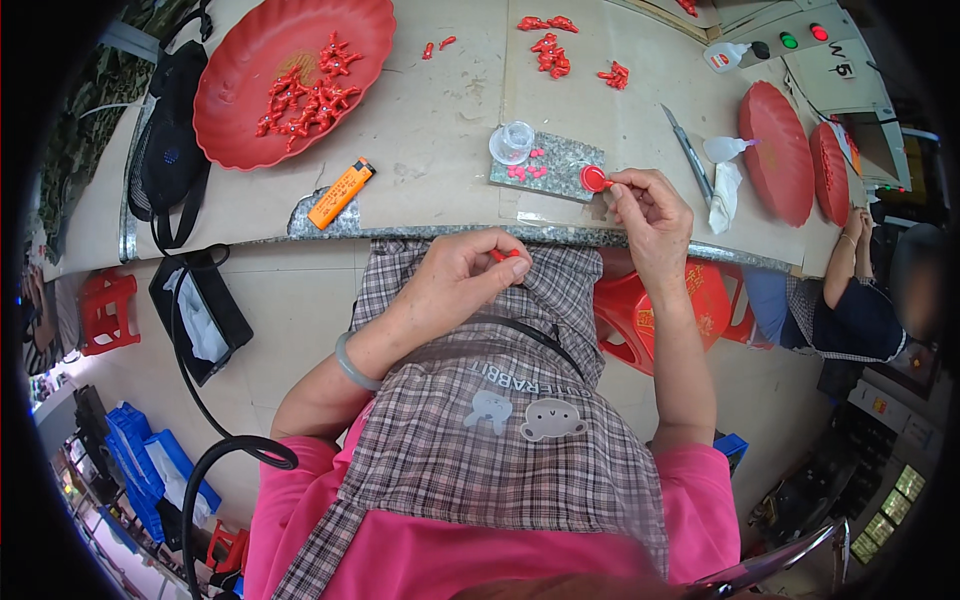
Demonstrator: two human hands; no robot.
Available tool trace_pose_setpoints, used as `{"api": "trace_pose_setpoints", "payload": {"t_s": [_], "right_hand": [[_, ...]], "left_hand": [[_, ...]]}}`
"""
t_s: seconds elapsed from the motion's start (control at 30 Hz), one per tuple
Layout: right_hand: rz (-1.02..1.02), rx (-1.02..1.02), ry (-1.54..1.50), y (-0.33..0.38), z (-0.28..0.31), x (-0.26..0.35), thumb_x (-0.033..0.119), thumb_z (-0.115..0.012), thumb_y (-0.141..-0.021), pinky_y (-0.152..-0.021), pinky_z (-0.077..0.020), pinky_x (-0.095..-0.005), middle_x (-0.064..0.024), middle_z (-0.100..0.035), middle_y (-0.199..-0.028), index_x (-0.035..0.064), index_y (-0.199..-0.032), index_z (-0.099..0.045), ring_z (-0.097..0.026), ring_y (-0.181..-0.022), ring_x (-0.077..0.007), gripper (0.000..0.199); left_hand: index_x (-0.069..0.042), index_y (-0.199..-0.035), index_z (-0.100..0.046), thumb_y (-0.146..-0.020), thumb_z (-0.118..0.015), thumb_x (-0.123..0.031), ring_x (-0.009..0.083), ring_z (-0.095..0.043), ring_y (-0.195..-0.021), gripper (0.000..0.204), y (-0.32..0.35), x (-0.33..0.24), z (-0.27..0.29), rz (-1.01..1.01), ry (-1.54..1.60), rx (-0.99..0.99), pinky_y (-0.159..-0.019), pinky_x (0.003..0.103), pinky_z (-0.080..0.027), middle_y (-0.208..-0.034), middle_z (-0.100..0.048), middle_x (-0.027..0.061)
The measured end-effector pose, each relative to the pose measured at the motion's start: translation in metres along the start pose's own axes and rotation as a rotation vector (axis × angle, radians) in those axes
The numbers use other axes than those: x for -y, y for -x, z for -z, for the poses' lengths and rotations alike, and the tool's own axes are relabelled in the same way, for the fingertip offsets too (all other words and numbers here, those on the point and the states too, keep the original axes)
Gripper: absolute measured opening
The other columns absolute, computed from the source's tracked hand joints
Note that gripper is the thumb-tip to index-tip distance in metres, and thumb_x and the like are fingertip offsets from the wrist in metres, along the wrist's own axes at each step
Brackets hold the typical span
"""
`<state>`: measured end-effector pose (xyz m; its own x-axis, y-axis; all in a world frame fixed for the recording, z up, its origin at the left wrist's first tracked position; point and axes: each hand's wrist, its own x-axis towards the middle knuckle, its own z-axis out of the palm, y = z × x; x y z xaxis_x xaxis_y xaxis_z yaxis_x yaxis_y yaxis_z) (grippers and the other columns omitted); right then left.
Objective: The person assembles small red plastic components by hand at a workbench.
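Note:
My left hand (465, 272) is closed near the table's front edge, pinching a small red piece (503, 255) between thumb and fingers. My right hand (652, 215) is pinched too, its fingertips at a small round red cap (594, 179) on a speckled stone slab (565, 155). Whether those fingers grip the cap's edge or something tiny and red beside it, I cannot make out. Several pink pellets (527, 173) lie on the slab, next to a small clear plastic cup (511, 143).
A large red scalloped tray (215, 95) holds several red figurines (305, 105). More red figurines (550, 55) lie further back. An orange lighter (342, 193), tweezers (688, 150), a white squeeze bottle (722, 149), crumpled tissue (725, 198) and another red tray (775, 150) are around. A co-worker (850, 300) is at right.

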<state>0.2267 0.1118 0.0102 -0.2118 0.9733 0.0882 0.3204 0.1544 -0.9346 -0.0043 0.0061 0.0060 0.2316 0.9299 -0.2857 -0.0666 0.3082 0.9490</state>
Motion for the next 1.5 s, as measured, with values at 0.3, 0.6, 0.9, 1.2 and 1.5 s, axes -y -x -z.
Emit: {"api": "trace_pose_setpoints", "payload": {"t_s": [0.3,0.6,0.9,1.2,1.5], "right_hand": [[0.28,0.037,0.356,-0.006,0.001,0.005,-0.004,-0.065,-0.085,-0.066,-0.0535,-0.0289,-0.0093,-0.067,-0.09,0.0012,-0.096,-0.07,-0.068,-0.076,-0.019,0.013],[0.44,0.087,0.506,-0.007,0.0,0.012,-0.008,-0.063,-0.084,-0.067,-0.0557,-0.0349,-0.0116,-0.064,-0.092,0.0016,-0.098,-0.068,-0.067,-0.078,-0.0261,0.018],[0.563,0.13,0.618,-0.009,0.002,0.013,-0.013,-0.061,-0.075,-0.067,-0.057,-0.0361,-0.0116,-0.062,-0.093,0.0022,-0.1,-0.067,-0.067,-0.081,-0.0284,0.03],[0.519,0.098,0.572,-0.006,0.005,0.016,-0.013,-0.063,-0.081,-0.064,-0.0536,-0.0321,-0.0116,-0.064,-0.092,0.0008,-0.1,-0.068,-0.066,-0.077,-0.0232,0.024],[0.552,0.064,0.599,-0.006,0.005,0.015,-0.005,-0.067,-0.082,-0.066,-0.0559,-0.0348,-0.0119,-0.064,-0.092,0.0002,-0.096,-0.067,-0.067,-0.079,-0.0263,0.015]], "left_hand": [[0.0,-0.1,-0.066,-0.096,-0.065,-0.018,0.0024,-0.056,-0.067,0.019,-0.001,-0.002,0.0,0.001,-0.001,-0.004,-0.059,0.02,-0.045,-0.081,-0.067,0.0007],[-0.001,-0.101,-0.066,-0.097,-0.064,-0.019,0.0026,-0.051,-0.063,0.019,-0.002,0.004,0.001,0.003,0.005,0.029,-0.055,0.019,-0.044,-0.083,-0.066,0.0013],[-0.001,-0.101,-0.066,-0.097,-0.064,-0.02,0.0026,-0.051,-0.063,0.019,-0.002,0.002,0.001,-0.002,-0.006,0.024,-0.056,0.019,-0.045,-0.083,-0.066,0.0011],[-0.001,-0.101,-0.066,-0.097,-0.063,-0.019,0.0028,-0.052,-0.064,0.019,-0.001,0.003,0.002,-0.003,-0.002,0.023,-0.056,0.019,-0.045,-0.084,-0.066,0.0016],[-0.001,-0.103,-0.065,-0.097,-0.063,-0.018,0.0033,-0.053,-0.065,0.018,-0.001,0.002,0.001,0.004,-0.006,0.035,-0.058,0.019,-0.046,-0.087,-0.067,0.0025]]}}
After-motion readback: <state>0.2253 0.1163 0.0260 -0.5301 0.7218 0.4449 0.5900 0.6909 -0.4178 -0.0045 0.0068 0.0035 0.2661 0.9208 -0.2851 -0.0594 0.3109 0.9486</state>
